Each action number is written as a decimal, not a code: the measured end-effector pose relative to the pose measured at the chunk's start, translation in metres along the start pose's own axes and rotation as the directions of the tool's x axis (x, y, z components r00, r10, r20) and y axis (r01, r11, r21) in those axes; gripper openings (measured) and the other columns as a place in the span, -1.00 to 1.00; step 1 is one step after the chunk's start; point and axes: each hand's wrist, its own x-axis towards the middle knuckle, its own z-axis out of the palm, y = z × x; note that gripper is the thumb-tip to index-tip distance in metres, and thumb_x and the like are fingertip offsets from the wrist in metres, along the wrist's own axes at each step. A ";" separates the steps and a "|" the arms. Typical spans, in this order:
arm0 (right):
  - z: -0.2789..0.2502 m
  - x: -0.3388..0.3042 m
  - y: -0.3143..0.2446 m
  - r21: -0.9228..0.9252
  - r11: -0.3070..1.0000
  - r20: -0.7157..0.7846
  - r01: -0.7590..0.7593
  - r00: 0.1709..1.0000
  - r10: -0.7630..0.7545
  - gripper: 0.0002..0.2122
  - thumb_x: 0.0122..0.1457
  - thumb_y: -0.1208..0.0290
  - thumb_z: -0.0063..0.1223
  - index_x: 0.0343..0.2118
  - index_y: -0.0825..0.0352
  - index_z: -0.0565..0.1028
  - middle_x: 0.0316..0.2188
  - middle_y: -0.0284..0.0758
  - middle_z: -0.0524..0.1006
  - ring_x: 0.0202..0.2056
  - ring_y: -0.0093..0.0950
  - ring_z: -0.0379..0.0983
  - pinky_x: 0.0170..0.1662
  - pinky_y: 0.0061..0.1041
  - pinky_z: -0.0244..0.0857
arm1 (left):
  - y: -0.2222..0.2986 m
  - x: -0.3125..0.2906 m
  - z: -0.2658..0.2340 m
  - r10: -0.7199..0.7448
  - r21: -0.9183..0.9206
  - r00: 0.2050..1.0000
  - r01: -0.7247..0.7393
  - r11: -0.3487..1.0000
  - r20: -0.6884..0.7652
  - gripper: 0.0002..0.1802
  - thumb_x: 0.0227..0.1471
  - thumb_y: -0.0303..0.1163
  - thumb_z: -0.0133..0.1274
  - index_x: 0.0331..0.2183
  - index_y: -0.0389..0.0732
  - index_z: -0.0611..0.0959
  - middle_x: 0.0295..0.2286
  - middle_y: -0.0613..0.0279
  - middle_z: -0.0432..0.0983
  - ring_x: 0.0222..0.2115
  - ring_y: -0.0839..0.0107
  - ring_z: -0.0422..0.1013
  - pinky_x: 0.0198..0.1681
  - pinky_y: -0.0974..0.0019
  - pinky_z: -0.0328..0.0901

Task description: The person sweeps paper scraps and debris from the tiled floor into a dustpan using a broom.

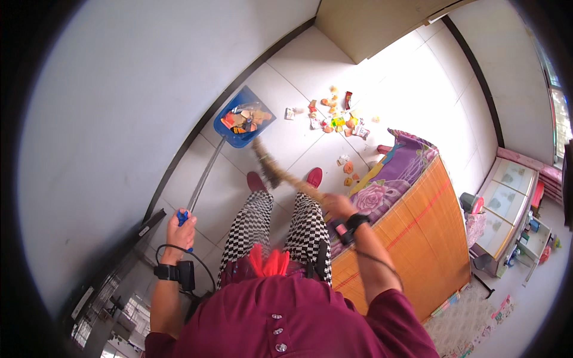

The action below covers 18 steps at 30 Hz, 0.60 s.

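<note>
Blue grip: left hand fingers are clasping it, lower left; left arm is pointing upward.
Dustpan: resting upper left of centre, probably light, stiff, best held by its grip.
Broom: slanting across centre, likely light, soft-tipped, best held by the shaft.
Right hand: fingers are gripping the shaft; right arm is angling inward.

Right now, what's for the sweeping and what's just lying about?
For sweeping:
- blue scoop-shaped dustpan
- long tan broom
- scattered colourful litter

Just lying about:
- purple floral cloth
- orange-brown slatted mat
- pale-fronted cabinet
</note>
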 end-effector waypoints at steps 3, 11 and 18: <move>-0.149 0.018 -0.014 -0.188 0.964 -0.044 -0.186 0.983 0.181 -0.77 -0.04 0.30 -0.11 -0.33 0.27 0.44 -0.44 -0.20 0.49 -0.38 -0.26 0.44 -0.31 -0.36 0.30 | -0.011 -0.012 0.030 -0.036 -0.054 0.996 0.032 0.998 -0.076 -0.85 -0.11 -0.43 -0.02 -0.49 -0.07 0.31 -0.79 0.49 0.08 -0.87 0.71 -0.01 -0.89 0.60 -0.11; -0.334 -0.004 -0.008 -0.050 0.891 -0.551 -0.450 0.757 0.351 -0.62 -0.07 0.42 -0.10 -0.12 0.35 0.30 -0.34 0.02 0.43 -0.26 -0.09 0.35 -0.23 -0.28 0.23 | 0.099 -0.054 0.162 -0.104 -0.079 0.979 0.091 0.993 -0.176 -0.86 -0.08 -0.41 -0.04 -0.48 -0.03 0.31 -0.80 0.52 0.05 -0.88 0.73 -0.05 -0.89 0.61 -0.17; -0.312 -0.064 -0.036 0.122 0.906 -0.308 -0.405 0.852 0.422 -0.61 -0.04 0.37 -0.05 -0.10 0.35 0.31 -0.24 -0.05 0.41 -0.16 -0.20 0.34 -0.14 -0.42 0.22 | 0.134 -0.066 0.189 -0.100 -0.114 0.986 0.084 0.990 -0.136 -0.86 -0.07 -0.43 -0.05 -0.49 -0.04 0.31 -0.79 0.52 0.06 -0.88 0.74 -0.05 -0.88 0.62 -0.17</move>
